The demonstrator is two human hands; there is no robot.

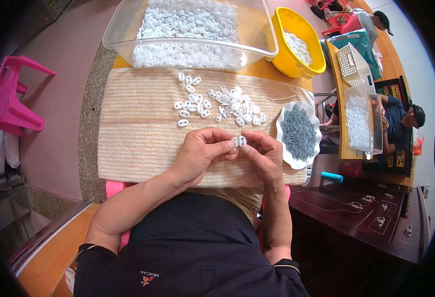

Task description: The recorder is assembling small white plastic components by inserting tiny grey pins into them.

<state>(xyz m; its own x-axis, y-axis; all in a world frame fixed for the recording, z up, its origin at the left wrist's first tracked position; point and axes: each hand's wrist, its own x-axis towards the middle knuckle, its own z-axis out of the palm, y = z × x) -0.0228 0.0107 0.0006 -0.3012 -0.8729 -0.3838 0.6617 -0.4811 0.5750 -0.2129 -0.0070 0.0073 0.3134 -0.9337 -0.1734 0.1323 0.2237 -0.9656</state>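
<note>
Just above the near part of a striped towel (138, 133), my two hands meet fingertip to fingertip. My left hand (197, 154) is closed in a pinch on a small whitish plastic piece (235, 141), partly hidden by the thumb. Right against it, my right hand (267, 154) pinches a white oval two-hole plastic piece (243, 141). I cannot tell whether the two pieces are joined. Beyond my hands lie a loose group of white two-hole ovals (192, 107) and a denser heap of white parts (235, 105). A scalloped white plate (280, 129) of small grey-blue coiled parts stands by my right hand.
A clear plastic bin (116, 37) full of white pieces stands at the far edge. Beside it is a yellow basin (283, 62) with more pieces. A pink stool (17, 99) is at left. On the right, another person (398, 116) sits behind a clear bin (358, 123).
</note>
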